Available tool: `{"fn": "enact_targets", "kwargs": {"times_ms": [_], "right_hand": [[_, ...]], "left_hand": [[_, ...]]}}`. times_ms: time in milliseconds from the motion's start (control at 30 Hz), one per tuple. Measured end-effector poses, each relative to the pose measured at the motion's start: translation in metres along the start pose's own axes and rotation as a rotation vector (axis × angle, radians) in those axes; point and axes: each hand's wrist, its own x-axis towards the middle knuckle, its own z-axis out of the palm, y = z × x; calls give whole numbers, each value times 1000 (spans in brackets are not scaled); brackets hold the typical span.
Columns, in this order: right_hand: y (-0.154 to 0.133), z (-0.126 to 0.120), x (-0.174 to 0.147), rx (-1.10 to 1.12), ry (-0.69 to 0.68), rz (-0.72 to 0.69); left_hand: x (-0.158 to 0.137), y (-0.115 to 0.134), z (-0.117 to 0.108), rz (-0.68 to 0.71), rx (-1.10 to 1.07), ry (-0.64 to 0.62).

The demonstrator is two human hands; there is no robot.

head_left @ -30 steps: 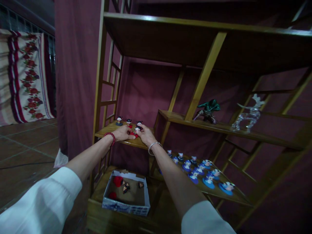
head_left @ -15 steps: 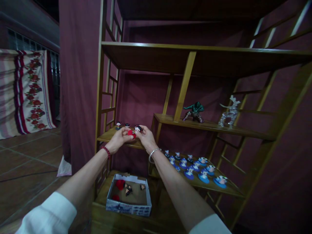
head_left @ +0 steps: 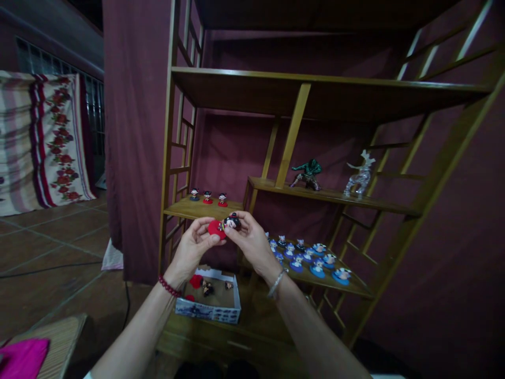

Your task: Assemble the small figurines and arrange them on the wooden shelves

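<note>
Between my two hands lies a small black-haired figurine (head_left: 231,222) on a round red base, tilted sideways. My left hand (head_left: 196,243) pinches the red base, and my right hand (head_left: 252,243) grips the head end. Behind them, three similar figurines (head_left: 208,197) stand in a row on the left wooden shelf (head_left: 185,210). Below my hands sits an open cardboard box (head_left: 213,311) holding more figurines (head_left: 207,288) and red bases (head_left: 195,281); my left wrist partly covers its left edge.
Several blue and white figurines (head_left: 296,261) stand on the lower right shelf. On the shelf above are a green hooded figure (head_left: 310,173) and a clear deer ornament (head_left: 358,176). A maroon curtain (head_left: 134,131) hangs on the left. A pink cloth (head_left: 26,358) lies at the lower left.
Both hands have drawn back and down from the left shelf with the figurine, uncovering the three standing figurines. The view has shifted a little.
</note>
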Motion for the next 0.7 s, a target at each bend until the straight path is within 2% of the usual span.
{"fn": "enact_targets", "kwargs": {"times_ms": [233, 533, 700], "right_hand": [[-18, -9, -21, -89, -158, -21], [-20, -13, -23, -18, -274, 38], [-19, -13, -22, 36, -287, 77]], "left_hand": [[-26, 0, 11, -70, 15, 61], [-42, 2, 10, -119, -66, -56], [-44, 0, 8, -138, -78, -50]]}}
